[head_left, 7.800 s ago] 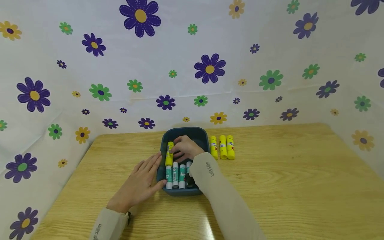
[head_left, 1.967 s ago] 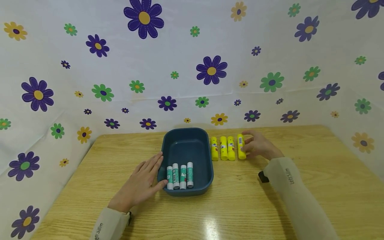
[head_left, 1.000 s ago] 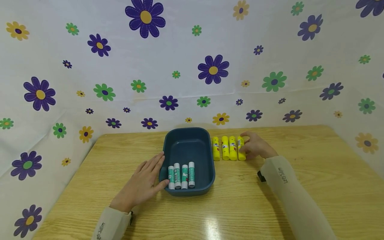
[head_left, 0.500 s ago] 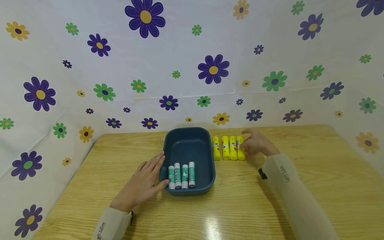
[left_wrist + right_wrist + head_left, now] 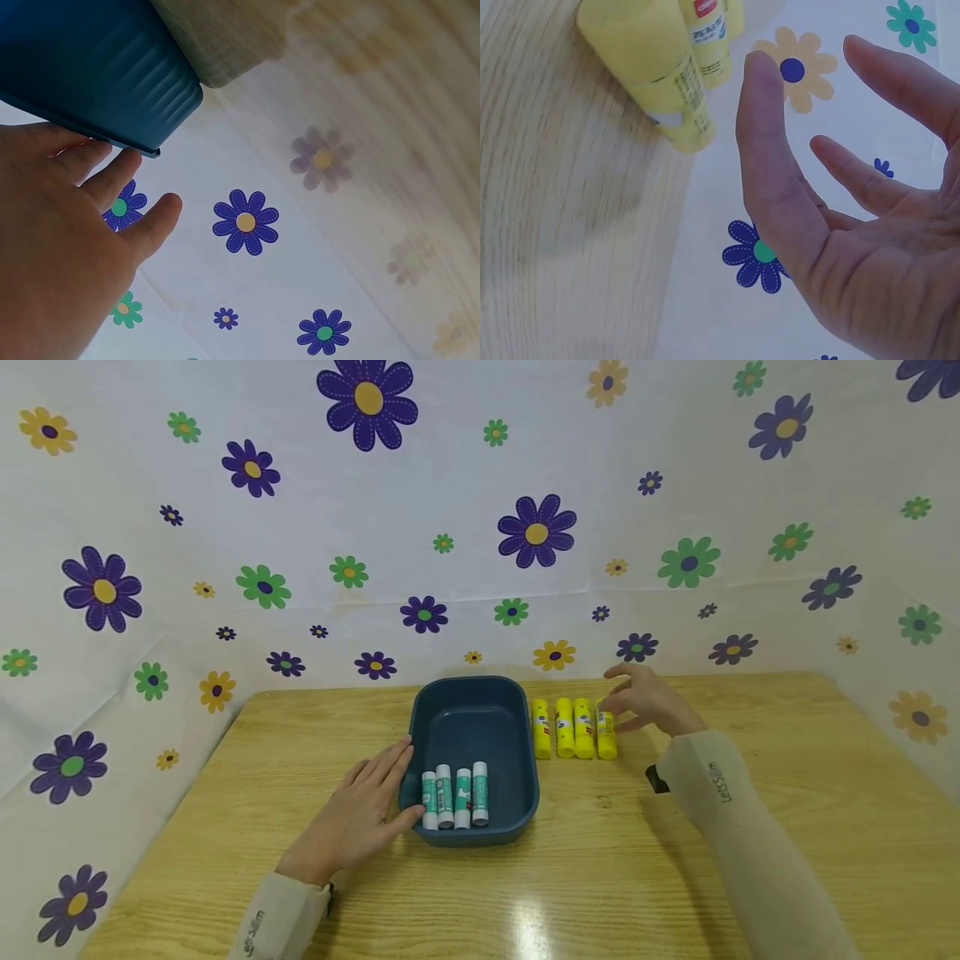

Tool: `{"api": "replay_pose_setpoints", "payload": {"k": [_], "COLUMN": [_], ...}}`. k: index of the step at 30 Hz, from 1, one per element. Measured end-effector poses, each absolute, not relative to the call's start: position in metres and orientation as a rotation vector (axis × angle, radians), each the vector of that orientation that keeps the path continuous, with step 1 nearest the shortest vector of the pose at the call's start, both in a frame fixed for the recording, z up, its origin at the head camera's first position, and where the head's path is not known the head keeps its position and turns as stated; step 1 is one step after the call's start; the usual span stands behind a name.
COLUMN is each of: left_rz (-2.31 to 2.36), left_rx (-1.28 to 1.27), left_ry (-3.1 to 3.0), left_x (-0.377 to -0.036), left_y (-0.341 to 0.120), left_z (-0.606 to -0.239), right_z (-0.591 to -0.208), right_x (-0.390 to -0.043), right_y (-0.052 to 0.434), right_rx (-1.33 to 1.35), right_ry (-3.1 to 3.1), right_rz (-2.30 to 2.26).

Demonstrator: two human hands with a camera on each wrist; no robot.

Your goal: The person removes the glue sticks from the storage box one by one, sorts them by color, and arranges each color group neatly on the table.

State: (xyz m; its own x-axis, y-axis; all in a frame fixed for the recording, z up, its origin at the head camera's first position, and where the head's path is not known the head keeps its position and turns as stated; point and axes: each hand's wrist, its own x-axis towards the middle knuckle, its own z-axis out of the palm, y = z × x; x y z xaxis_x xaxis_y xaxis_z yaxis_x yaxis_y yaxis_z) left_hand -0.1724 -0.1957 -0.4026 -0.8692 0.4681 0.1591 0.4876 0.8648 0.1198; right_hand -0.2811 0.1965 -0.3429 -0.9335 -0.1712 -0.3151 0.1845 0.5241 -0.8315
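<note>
My left hand (image 5: 351,817) rests with straight fingers on the left rim of a dark blue plastic bin (image 5: 480,737); the left wrist view shows its fingertips touching the bin's edge. Several green-and-white glue sticks (image 5: 462,797) lie side by side at the bin's near end. To the right of the bin several yellow glue sticks (image 5: 565,728) lie in a row on the table. Beside and above the rightmost yellow glue stick (image 5: 607,737), my right hand (image 5: 647,700) is held with fingers spread and nothing between them. The right wrist view shows it apart from that glue stick (image 5: 652,71).
The bin stands on a wooden table (image 5: 615,860), near its back edge. Behind and at both sides rises a white sheet (image 5: 465,477) printed with flowers.
The yellow glue sticks were taken from the bin to the table. My right hand set the last one at the row's right end, let go and lifted off. The left hand stayed.
</note>
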Motion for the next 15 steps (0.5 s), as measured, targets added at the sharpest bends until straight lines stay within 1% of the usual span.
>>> {"api": "replay_pose_setpoints", "payload": {"k": [15], "left_rz": [-0.245], "left_rx": [-0.761], "left_ry": [-2.892], "left_x": [-0.173], "left_y": [-0.196], "left_z": [-0.404], "right_z": [-0.332], "right_x": [-0.277], "right_y": [0.167], "right_rx": [-0.102], "right_ry": [2.347], "right_rz": [-1.536]}}
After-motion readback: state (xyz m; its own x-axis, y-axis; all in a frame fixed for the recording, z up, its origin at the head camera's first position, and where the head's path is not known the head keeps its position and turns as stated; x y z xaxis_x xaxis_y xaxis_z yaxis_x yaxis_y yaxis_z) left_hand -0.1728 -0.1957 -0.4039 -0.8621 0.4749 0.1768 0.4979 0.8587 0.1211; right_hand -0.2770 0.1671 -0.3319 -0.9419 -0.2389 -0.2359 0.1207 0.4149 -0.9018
